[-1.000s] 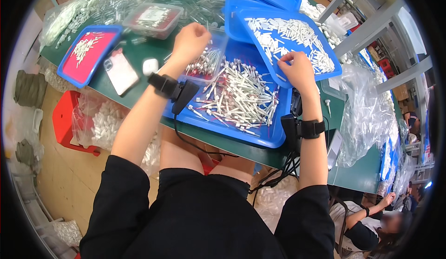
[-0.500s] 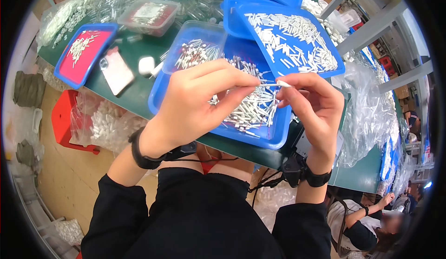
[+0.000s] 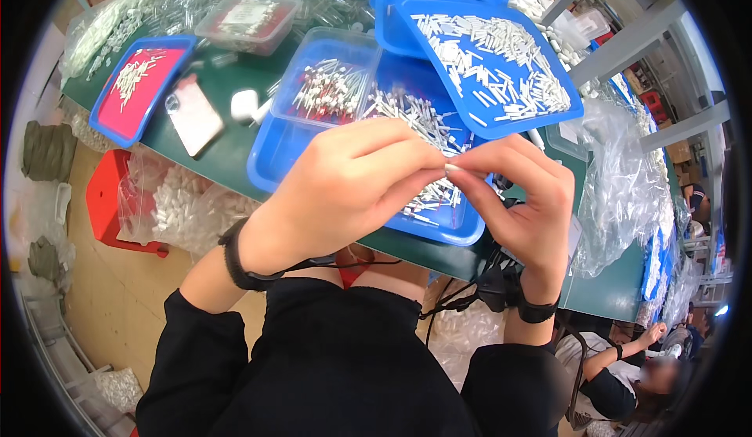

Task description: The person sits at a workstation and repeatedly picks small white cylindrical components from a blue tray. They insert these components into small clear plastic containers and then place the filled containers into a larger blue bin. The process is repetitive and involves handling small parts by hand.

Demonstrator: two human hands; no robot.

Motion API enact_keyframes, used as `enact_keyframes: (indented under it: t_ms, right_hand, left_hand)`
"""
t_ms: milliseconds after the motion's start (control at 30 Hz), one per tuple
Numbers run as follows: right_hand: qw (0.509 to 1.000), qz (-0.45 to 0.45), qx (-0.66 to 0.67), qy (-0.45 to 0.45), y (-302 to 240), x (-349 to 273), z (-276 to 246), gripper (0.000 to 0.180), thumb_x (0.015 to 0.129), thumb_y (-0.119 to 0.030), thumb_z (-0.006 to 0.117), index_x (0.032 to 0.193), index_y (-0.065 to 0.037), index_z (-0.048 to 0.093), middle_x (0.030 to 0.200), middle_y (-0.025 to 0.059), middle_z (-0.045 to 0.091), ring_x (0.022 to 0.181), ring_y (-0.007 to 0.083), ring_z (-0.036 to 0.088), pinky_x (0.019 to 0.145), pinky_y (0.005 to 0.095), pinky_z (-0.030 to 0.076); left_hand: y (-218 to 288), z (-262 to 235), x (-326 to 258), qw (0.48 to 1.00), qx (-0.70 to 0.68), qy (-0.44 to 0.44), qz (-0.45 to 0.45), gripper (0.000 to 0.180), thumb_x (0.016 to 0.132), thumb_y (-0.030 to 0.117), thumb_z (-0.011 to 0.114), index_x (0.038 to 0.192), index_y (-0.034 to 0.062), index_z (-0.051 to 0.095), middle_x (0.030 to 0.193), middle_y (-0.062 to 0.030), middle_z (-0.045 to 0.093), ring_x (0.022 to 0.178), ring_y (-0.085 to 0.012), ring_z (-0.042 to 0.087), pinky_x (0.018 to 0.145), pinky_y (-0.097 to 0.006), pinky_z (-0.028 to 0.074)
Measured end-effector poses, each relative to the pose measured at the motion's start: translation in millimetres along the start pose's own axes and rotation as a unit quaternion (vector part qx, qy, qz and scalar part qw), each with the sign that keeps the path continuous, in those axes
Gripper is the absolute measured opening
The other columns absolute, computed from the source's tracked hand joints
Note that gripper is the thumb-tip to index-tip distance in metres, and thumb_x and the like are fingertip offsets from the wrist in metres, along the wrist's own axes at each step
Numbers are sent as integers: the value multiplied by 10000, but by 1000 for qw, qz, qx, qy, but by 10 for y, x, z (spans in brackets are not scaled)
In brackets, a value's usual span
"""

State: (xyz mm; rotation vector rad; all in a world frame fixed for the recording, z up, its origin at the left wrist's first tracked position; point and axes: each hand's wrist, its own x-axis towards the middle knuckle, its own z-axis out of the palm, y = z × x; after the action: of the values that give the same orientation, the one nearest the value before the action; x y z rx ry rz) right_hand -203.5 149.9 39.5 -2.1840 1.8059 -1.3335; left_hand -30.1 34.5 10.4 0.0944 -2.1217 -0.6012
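Observation:
My left hand [image 3: 352,182] and my right hand [image 3: 521,194] meet fingertip to fingertip above a blue tray [image 3: 270,155]. Between the right thumb and forefinger a small white tube-like piece [image 3: 450,168] shows. The left fingers are pinched against it; the thin stick they held a moment ago is now mostly hidden. Many small white sticks with thin ends [image 3: 419,120] fill the tray below. In the tray's left part sits a clear plastic box [image 3: 294,84] with more such sticks. A second blue tray [image 3: 470,124], holding short white tubes [image 3: 540,92], overlaps the far right corner.
On the green table [image 3: 223,167], to the left, lie a pink phone [image 3: 196,121], a white earphone case [image 3: 244,106] and a blue-rimmed red tray [image 3: 129,112]. Clear plastic bags [image 3: 619,194] cover the right side. A red stool [image 3: 110,202] stands below left. Another person [image 3: 611,374] sits at lower right.
My hands have come together, and the gap that showed the thin stick between them has closed. The right fingertips have moved left and slightly down with the white piece.

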Motion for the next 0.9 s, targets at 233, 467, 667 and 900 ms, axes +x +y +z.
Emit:
enact_keyframes:
  t_ms: [233,467,667,900]
  right_hand:
    - [1000,26,-7,14,-10,-108,11,143,763,15,751,884,-45,705,795,64,694,670,197,633,585,294,489]
    - [997,-61,-36,23,-46,-99,75,194,727,41,755,897,-31,695,770,69,683,628,205,603,558,298,470]
    - [985,-140,-76,61,-20,-123,106,220,686,58,765,880,1,679,707,77,642,584,206,589,508,297,451]
    - [986,-137,-74,51,18,-180,135,228,681,43,770,882,-1,672,705,62,639,586,197,587,501,299,447]
  left_hand:
    - [35,-91,-33,976,-155,-14,-150,235,769,-94,714,993,-22,716,890,-103,687,821,-160,689,731,-263,571]
    - [50,-87,-48,978,-166,-1,-127,212,755,-118,702,934,-11,741,874,-105,721,797,-157,684,686,-255,533]
    - [98,-65,-60,966,-193,0,-173,196,749,-104,726,921,-11,744,852,-106,722,771,-155,678,674,-251,520]
    - [96,-53,-79,963,-197,-19,-181,188,754,-100,724,919,-12,745,840,-112,719,760,-162,683,674,-255,523]
